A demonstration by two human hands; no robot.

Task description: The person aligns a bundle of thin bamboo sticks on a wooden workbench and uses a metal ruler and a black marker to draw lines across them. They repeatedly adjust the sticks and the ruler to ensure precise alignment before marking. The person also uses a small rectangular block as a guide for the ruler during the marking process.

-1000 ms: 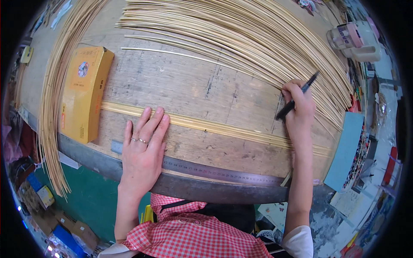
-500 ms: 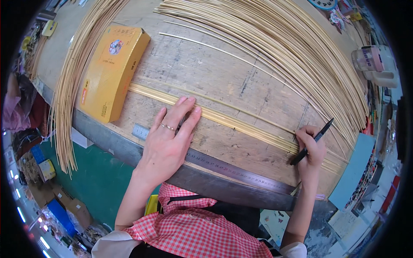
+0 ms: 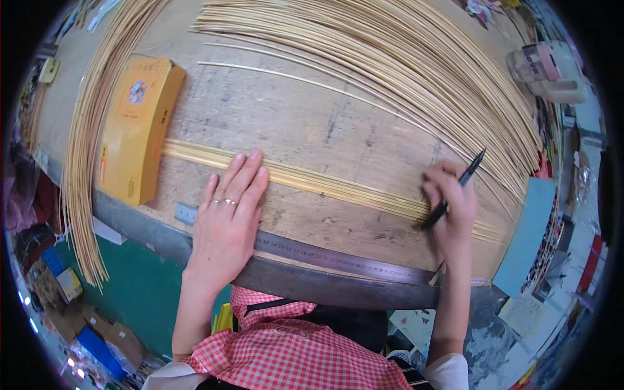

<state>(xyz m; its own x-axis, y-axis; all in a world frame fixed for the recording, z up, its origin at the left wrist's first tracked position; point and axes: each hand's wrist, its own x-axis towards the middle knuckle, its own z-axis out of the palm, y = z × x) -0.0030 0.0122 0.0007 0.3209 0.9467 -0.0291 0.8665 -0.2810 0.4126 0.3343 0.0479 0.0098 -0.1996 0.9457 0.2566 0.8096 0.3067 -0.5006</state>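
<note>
My left hand [image 3: 224, 221] lies flat, fingers stretched out, on a narrow row of thin yellowish sticks [image 3: 312, 181]. The sticks sit side by side on the wooden tabletop. At their left end they meet the side of a yellow-orange box [image 3: 135, 133]. Over the right part of the row, my right hand [image 3: 458, 208] is closed round a black pen [image 3: 472, 168], held at a slant. The fingers of that hand are a little blurred, and I cannot tell whether they touch the sticks. A steel ruler [image 3: 338, 261] lies along the near table edge.
A large bundle of pale sticks [image 3: 403, 71] covers the far right, with a few loose ones beside it. Another bundle [image 3: 88, 140] hangs over the edge at left. A blue-grey block [image 3: 525, 237] stands at the right end, and a clear jar [image 3: 530, 65] beyond.
One stick that lay apart behind the row, its right end at my right fingers, no longer shows apart; the row now looks closed up. My view has shifted, so everything sits further left.
</note>
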